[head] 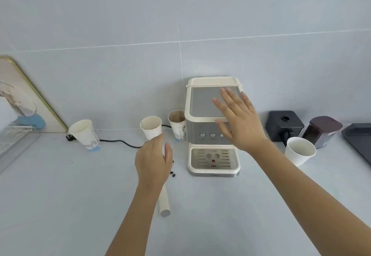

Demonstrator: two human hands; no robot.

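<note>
A cream and grey coffee machine (200, 105) stands against the tiled wall, its drip tray (213, 160) facing me. My right hand (239, 121) hovers with spread, straight fingers over the machine's front top edge and covers part of the button row; it holds nothing. A cream portafilter handle (164, 201) lies on the counter, pointing toward me. My left hand (153, 159) sits over its far end with relaxed fingers, hiding the portafilter's head. Whether that hand touches it is unclear. Two loose coffee beans (173, 174) lie beside the hand.
Three printed paper cups (85, 133) (151, 127) (177, 123) stand left of the machine, with a black cable (120, 141) behind them. To the right are a plain white cup (300, 151), a black grinder (284, 124), a brown-lidded canister (321, 131) and a dark tray (359, 139). A clear rack (14, 141) is far left.
</note>
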